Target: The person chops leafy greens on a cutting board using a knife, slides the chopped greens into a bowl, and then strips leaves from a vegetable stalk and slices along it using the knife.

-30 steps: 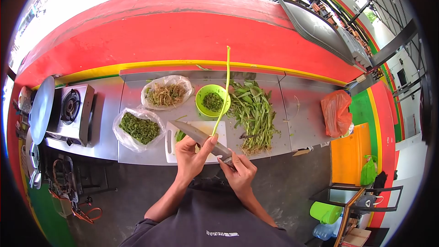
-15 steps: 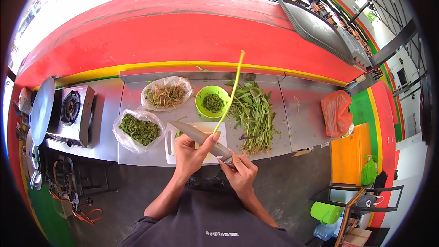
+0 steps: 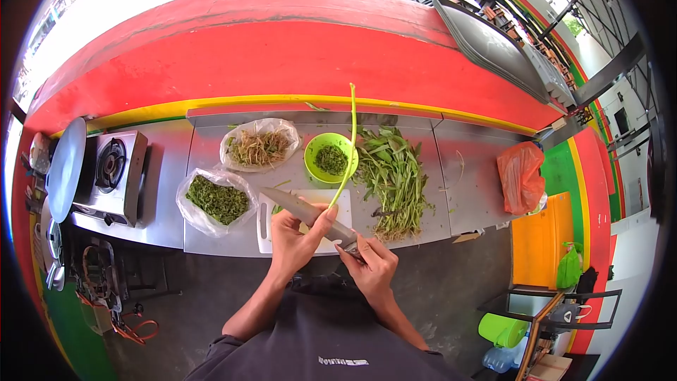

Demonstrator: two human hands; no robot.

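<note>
A long green stem (image 3: 353, 134) rises from my left hand (image 3: 297, 238), its lower end pinched by the thumb and fingers. My right hand (image 3: 371, 263) grips the handle of a large knife (image 3: 300, 208), whose blade points up and left, behind my left hand. Beneath them lies a white cutting board (image 3: 264, 229). A green bowl (image 3: 314, 171) behind the board holds chopped greens. Leafy stalks with roots (image 3: 395, 180) are piled to the right. On the left are a bag of chopped greens (image 3: 217, 199) and a bag of root ends (image 3: 259, 147).
A gas stove (image 3: 113, 169) and a blue-grey pan (image 3: 67, 169) are at the left. An orange-red plastic bag (image 3: 520, 176) sits at the counter's right end. Behind the counter runs a red wall (image 3: 282, 56), with stacked trays (image 3: 493, 42) on its right part.
The stem's top swung right, then back left. Both hands keep their grips and have hardly moved.
</note>
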